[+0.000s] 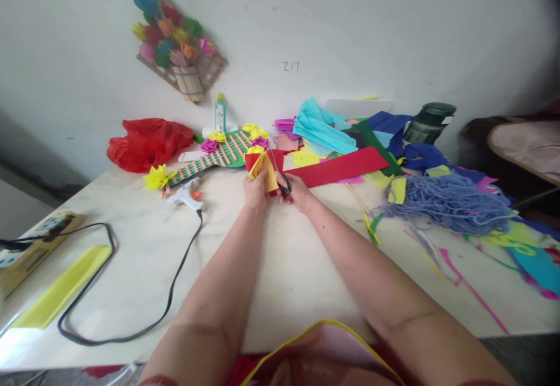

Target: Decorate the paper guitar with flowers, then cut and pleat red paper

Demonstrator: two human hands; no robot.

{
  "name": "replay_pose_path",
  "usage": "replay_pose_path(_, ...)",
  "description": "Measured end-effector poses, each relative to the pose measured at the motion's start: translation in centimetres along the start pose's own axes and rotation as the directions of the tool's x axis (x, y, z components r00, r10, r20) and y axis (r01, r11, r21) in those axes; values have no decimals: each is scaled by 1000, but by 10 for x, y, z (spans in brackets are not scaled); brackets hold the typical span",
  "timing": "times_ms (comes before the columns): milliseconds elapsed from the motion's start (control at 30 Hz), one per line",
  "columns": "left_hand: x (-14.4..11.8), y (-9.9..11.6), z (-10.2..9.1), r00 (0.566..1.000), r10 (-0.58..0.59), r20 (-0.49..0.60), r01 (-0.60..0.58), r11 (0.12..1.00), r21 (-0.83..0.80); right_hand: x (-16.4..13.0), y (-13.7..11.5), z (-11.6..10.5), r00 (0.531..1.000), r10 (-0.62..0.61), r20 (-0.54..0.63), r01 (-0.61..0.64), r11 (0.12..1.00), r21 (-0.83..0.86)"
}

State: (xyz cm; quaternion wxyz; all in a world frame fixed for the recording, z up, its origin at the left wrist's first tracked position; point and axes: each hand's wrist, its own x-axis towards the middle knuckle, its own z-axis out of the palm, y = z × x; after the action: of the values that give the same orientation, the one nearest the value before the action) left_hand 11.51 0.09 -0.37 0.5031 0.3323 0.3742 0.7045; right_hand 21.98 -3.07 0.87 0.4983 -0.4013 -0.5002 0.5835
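- Nearest the camera, two bare forearms reach out over the pale marble-look table and meet near its middle.
- The left hand has its fingers closed around a folded yellow paper piece, held just above the table, with a red sheet right behind it.
- The right hand is wrapped through the handles of black-handled scissors, fingers closed on them; whether the blades are parted cannot be told.
- The folded paper stands nearly upright, its long axis running from the hand up and away toward the wall; the scissors lean up and to the left, tips toward the paper.
- Judging by this, cutting is under way: the paper is folded and gripped, yet no cut edge shows.
- To the left lies a white glue gun with a black cord.
- To the right, a heap of blue yarn.
- Farther back, a long red paper strip and a green striped paper craft with flowers.
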Motion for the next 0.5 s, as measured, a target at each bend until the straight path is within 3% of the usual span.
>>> replay_pose_path(500,3,-2,-2,999,-48,21,48,999,-22,2,0,-1,1000,-18,4,18,1000,-24)
